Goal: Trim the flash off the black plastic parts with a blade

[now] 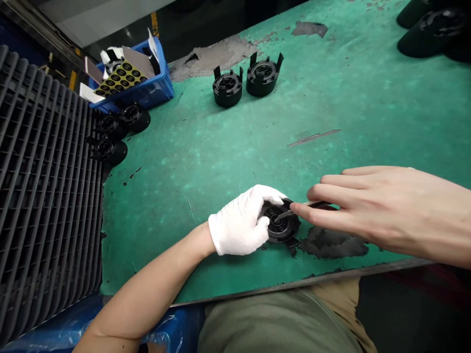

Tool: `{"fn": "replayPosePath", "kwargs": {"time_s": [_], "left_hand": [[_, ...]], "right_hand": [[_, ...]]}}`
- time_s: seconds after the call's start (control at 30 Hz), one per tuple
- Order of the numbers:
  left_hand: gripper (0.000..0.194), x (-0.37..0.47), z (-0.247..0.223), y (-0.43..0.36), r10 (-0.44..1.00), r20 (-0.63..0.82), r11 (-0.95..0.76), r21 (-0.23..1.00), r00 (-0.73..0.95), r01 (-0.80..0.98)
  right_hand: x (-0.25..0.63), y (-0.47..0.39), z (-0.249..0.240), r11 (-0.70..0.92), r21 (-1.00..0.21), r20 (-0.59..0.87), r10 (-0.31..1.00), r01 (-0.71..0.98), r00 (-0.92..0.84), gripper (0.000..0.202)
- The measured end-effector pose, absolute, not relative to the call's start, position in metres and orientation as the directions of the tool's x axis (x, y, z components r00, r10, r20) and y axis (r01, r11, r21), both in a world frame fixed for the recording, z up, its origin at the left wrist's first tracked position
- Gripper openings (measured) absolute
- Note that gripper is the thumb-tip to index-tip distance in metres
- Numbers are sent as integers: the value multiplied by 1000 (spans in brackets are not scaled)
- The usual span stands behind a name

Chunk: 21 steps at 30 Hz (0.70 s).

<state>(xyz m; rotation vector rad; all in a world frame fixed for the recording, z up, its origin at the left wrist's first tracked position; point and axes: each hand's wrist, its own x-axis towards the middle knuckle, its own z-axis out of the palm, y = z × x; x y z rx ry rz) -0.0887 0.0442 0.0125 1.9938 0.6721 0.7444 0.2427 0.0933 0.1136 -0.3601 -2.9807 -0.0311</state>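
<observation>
My left hand [241, 223] wears a white glove and is closed around the left side of a round black plastic part [283, 230] near the table's front edge. The part's recessed inner face points up, and a tab sticks out at its lower right. Bare, my right hand [349, 208] grips a slim pointed metal tool [284, 214] with a dark rear end. The tool's tip reaches into the middle of the part's inner face. My fingers hide much of the tool, so its exact kind cannot be made out.
Two similar black parts [227, 88] stand on the green table [221, 152] at the back. Several more black parts [110, 149] sit at the left by a grey grid rack [47, 196]. A blue bin [147, 93] holds sticker sheets. Dark cylindrical pieces [423, 37] lie at far right.
</observation>
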Motion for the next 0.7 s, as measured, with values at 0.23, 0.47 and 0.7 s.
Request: {"fn": "replayPosePath", "kwargs": {"time_s": [0.23, 0.47, 0.7], "left_hand": [[51, -89, 11, 45, 693, 240, -479, 858, 680, 185], [51, -88, 11, 44, 699, 213, -462, 863, 682, 204], [57, -87, 15, 46, 696, 153, -374, 911, 702, 172]], "right_hand": [[241, 110, 119, 984, -66, 87, 171, 165, -981, 54], [237, 127, 121, 984, -139, 66, 124, 114, -990, 46], [249, 90, 110, 969, -110, 135, 235, 221, -963, 45]]}}
